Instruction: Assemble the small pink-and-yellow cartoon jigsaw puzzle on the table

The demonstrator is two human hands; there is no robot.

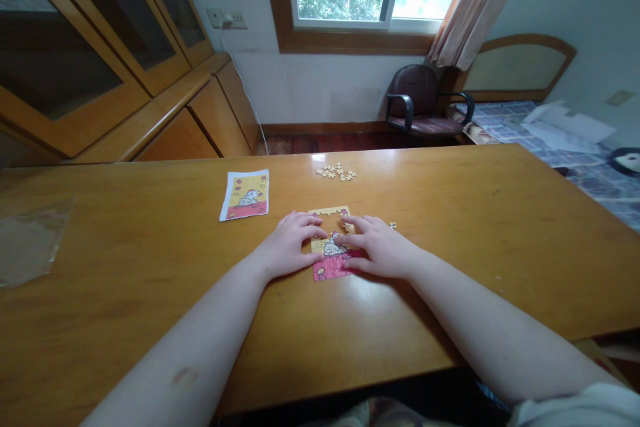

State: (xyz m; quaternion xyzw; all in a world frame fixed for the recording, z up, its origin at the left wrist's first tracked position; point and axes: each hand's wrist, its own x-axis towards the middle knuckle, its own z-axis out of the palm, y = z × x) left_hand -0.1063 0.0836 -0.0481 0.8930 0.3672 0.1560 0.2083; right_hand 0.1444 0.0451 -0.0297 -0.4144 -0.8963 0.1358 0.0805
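A partly assembled jigsaw puzzle [330, 271] lies on the wooden table, pink at the bottom and yellow above, with a white animal figure in the middle. Its upper part shows a gap inside the border. My left hand [294, 243] rests on the puzzle's left side, fingers spread. On the right side lies my right hand [377, 247], its fingers apart and touching the pieces; no piece shows lifted in either hand. A loose puzzle piece [393, 225] sits just beyond my right hand. Farther back is a small heap of loose pieces [337, 173].
A picture card [245, 195] with the same design lies to the left on the table [165, 227]. Clear plastic wrapping [33, 240] is at the far left. Beyond the table stand an office chair [423, 103], a bed [590, 173] and a wooden cabinet [180, 137].
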